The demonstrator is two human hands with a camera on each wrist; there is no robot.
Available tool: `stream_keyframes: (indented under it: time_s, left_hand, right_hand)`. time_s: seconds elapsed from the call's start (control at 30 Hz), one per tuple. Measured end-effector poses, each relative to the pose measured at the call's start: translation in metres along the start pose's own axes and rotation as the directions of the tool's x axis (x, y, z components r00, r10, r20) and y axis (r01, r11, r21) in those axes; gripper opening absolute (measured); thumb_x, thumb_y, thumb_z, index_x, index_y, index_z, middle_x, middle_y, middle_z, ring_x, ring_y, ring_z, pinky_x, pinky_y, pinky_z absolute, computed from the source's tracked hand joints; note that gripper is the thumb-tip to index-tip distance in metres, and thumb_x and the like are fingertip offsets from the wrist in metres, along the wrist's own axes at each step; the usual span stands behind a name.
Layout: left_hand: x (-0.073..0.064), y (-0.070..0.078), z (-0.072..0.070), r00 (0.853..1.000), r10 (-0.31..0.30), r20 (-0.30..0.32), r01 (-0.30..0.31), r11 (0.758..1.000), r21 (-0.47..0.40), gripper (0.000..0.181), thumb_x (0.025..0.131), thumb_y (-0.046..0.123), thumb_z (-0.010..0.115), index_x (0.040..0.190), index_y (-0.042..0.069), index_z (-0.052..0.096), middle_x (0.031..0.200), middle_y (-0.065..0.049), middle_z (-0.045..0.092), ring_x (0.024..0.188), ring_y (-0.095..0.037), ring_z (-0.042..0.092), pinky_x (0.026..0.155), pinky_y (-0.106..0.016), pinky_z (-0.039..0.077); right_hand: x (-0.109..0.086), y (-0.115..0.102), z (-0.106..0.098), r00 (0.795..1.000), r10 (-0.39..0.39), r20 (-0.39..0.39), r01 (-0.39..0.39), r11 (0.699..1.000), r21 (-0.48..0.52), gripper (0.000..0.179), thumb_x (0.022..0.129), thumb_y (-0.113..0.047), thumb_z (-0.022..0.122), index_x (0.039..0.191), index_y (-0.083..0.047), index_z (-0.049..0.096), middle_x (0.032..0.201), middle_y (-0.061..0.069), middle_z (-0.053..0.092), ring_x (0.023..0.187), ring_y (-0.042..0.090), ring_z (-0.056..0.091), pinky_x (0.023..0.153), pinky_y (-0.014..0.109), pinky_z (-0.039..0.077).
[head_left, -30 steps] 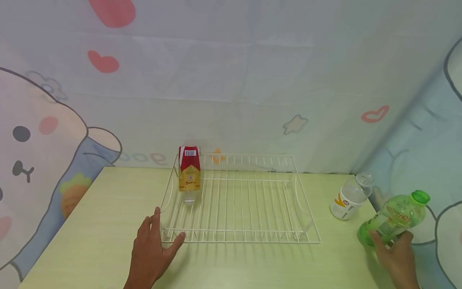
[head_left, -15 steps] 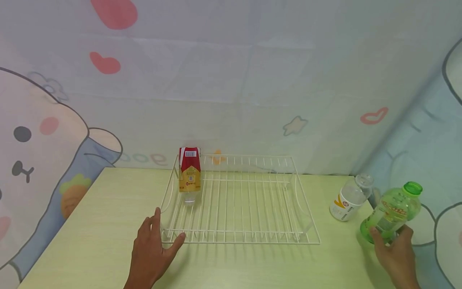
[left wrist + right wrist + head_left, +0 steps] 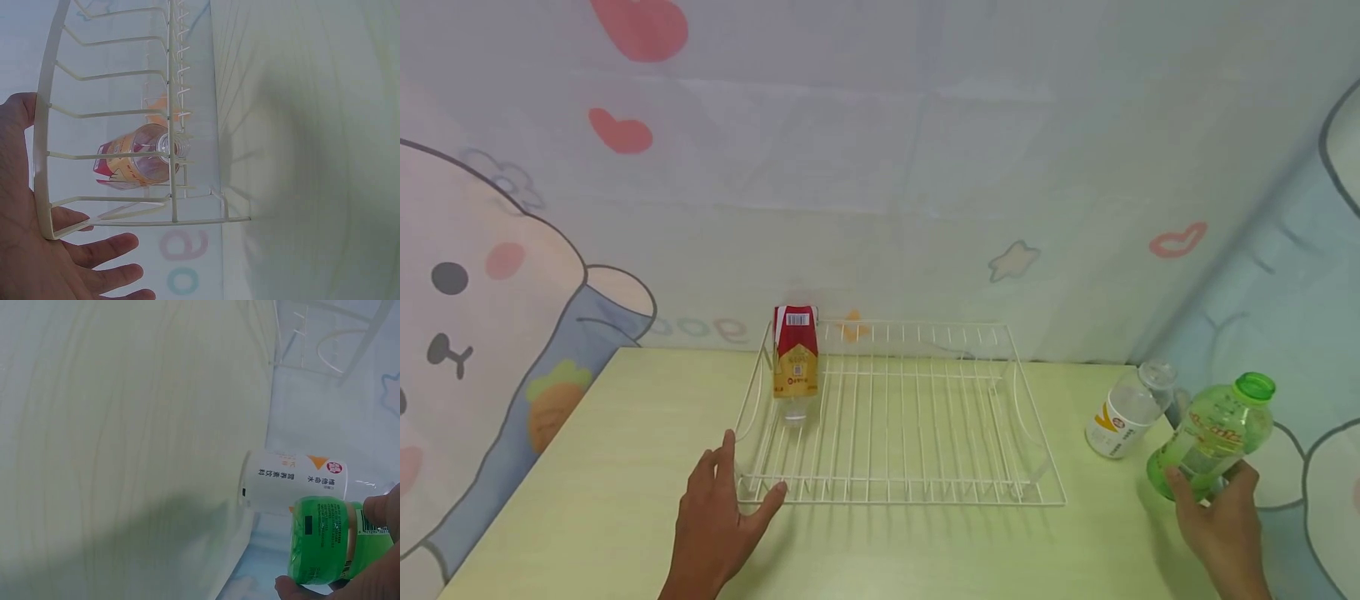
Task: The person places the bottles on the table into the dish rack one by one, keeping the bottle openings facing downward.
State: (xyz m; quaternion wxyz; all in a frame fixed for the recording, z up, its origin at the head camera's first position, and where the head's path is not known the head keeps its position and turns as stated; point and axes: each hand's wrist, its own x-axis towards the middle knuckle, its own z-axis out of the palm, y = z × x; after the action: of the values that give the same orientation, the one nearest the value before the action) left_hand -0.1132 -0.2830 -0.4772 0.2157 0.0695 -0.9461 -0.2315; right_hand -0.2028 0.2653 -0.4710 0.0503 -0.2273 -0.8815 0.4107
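My right hand (image 3: 1221, 517) grips a green plastic bottle (image 3: 1213, 437) near its base, thumb on one side and fingers on the other. The bottle leans to the right, its bright green top uppermost; in the right wrist view its base and label (image 3: 322, 540) show. My left hand (image 3: 715, 517) lies at the front left corner of a white wire rack (image 3: 887, 503), fingers straight and spread, thumb along the front edge. The left wrist view has the rim between thumb and fingers. At the rack's back left, a bottle with a red and gold label (image 3: 795, 358) stands neck down.
Between the rack and the green bottle, a clear bottle with a white label (image 3: 1116, 429) stands on the pale wooden table (image 3: 970, 554). A cartoon-printed cloth (image 3: 887, 208) hangs behind the table and along its sides.
My right hand has tipped the green bottle more upright, its top moving left and up in the head view. My left hand, the rack and the other bottles have stayed in place.
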Motion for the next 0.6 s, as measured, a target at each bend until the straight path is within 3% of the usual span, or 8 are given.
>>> stream_keyframes:
  time_s: [0.23, 0.6]
  left_hand:
    - [0.000, -0.001, 0.000, 1.000, -0.002, 0.007, 0.002, 1.000, 0.005, 0.094, 0.085, 0.047, 0.073, 0.153, -0.004, 0.031, 0.132, -0.027, 0.047, 0.118, -0.048, 0.049, 0.083, -0.067, 0.044]
    - [-0.001, 0.001, -0.002, 0.999, -0.025, 0.046, 0.026, 1.000, -0.014, 0.095, 0.087, 0.049, 0.070, 0.155, -0.002, 0.026, 0.137, -0.027, 0.044, 0.122, -0.048, 0.045, 0.088, -0.068, 0.040]
  right_hand:
    - [-0.004, -0.007, -0.001, 1.000, -0.029, 0.006, 0.029, 1.000, -0.008, 0.089, 0.101, -0.044, 0.048, 0.156, -0.005, -0.010, 0.159, 0.034, 0.005, 0.132, 0.061, 0.031, 0.100, 0.068, 0.035]
    - [-0.013, -0.018, 0.000, 0.983, -0.175, -0.051, 0.173, 0.984, -0.045, 0.081, 0.102, -0.033, 0.051, 0.155, -0.001, 0.000, 0.153, 0.037, 0.021, 0.126, 0.060, 0.040, 0.093, 0.065, 0.041]
